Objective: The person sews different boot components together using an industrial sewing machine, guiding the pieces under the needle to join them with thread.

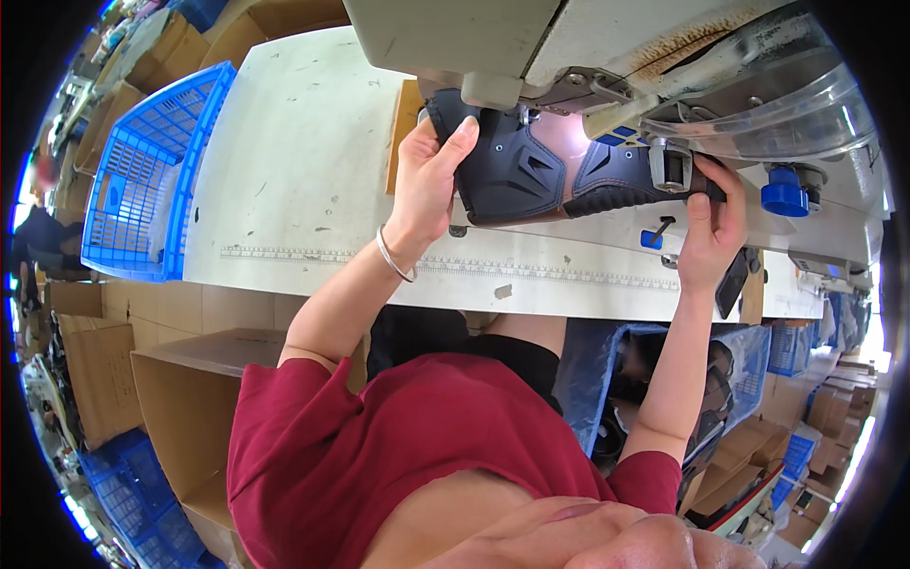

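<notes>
Now, workpiece: dark navy and black moulded shoe upper [531, 175], stretched between both grips, under the head of the pale grey industrial sewing machine [607, 47]
Left hand [428, 180]: clenched on the left end of the shoe upper, thumb on top, fingers wrapped under the edge
Left wrist: thin silver bangle [393, 258], just below the grip
Right hand [713, 223]: grasping the right end of the shoe upper, fingers curled over the dark rim, just beneath the metal presser part [670, 166]
Between the grips: ribbed black panel and stitched navy panel, pulled flat and roughly level
Right of the right grip: round blue knob [785, 194], close by but apart
Below the right grip: small blue lever [652, 237], mounted on the machine base
Under both grips: off-white worktable [303, 152], with a printed ruler strip [313, 254] along its near edge
Far left of the left grip: blue plastic lattice crate [142, 180], resting at the table's left edge, well apart
Behind the left grip: flat brown cardboard piece [406, 119], partly hidden by the hand
Below the table edge: brown cardboard boxes [180, 379], and a blue bag holding dark shoes [654, 370]
Nearest to the camera: dark red short-sleeved shirt [408, 446]
</notes>
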Demonstrator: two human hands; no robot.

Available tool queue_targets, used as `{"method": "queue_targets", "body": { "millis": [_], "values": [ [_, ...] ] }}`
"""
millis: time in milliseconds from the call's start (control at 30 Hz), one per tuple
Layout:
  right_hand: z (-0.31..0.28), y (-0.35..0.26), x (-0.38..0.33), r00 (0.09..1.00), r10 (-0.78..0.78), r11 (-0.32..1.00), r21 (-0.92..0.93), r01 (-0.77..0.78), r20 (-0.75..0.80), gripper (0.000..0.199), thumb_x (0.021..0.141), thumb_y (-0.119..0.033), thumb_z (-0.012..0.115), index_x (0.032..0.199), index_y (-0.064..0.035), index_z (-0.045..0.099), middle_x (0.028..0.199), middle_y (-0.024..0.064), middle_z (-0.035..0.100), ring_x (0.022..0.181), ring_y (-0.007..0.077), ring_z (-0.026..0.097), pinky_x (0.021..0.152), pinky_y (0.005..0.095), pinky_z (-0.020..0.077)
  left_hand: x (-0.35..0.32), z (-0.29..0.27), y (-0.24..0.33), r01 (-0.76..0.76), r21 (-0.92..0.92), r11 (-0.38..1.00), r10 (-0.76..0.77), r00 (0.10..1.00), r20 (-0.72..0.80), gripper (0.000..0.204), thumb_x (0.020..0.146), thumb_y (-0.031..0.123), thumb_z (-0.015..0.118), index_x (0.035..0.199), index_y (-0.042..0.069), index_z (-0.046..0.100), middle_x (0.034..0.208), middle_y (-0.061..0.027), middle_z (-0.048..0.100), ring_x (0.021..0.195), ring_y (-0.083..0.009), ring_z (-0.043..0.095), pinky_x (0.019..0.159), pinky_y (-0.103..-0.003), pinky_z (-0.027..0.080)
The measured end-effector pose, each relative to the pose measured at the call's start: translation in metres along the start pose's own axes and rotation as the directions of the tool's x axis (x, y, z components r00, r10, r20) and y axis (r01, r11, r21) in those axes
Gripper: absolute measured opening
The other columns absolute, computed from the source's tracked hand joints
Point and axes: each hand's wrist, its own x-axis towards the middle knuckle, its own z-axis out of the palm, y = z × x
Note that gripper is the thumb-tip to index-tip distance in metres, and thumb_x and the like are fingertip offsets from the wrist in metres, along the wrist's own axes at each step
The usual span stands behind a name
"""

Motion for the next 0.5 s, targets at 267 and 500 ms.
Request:
{"method": "queue_targets", "body": {
  "millis": [267, 500],
  "values": [
    [-0.003, 0.006, 0.004, 1.0, 0.005, 0.999, 0.033, -0.005, -0.003, 0.038, 0.093, -0.028, 0.061, 0.117, 0.0004, 0.057, 0.116, 0.0072, 0.057, 0.102, 0.0145, 0.053, 0.09, 0.0261, 0.0403, 0.001, 0.004, -0.001, -0.011, -0.008, 1.0, 0.01, 1.0, -0.029, 0.018, 0.094, 0.011, 0.058, 0.107, -0.001, 0.06, 0.095, -0.0008, 0.064, 0.082, -0.0057, 0.057, 0.076, -0.023, 0.049],
    [-0.006, 0.017, 0.007, 0.999, -0.023, 1.0, -0.023, 0.022, -0.03, 0.034, 0.095, -0.021, 0.059, 0.119, 0.0028, 0.055, 0.112, 0.0064, 0.058, 0.096, 0.0117, 0.052, 0.086, 0.0242, 0.0402, 0.001, 0.006, -0.001, -0.029, -0.014, 0.999, 0.028, 0.999, -0.038, 0.017, 0.094, 0.011, 0.058, 0.105, -0.001, 0.061, 0.094, -0.001, 0.065, 0.081, -0.006, 0.058, 0.076, -0.023, 0.049]
  ]
}}
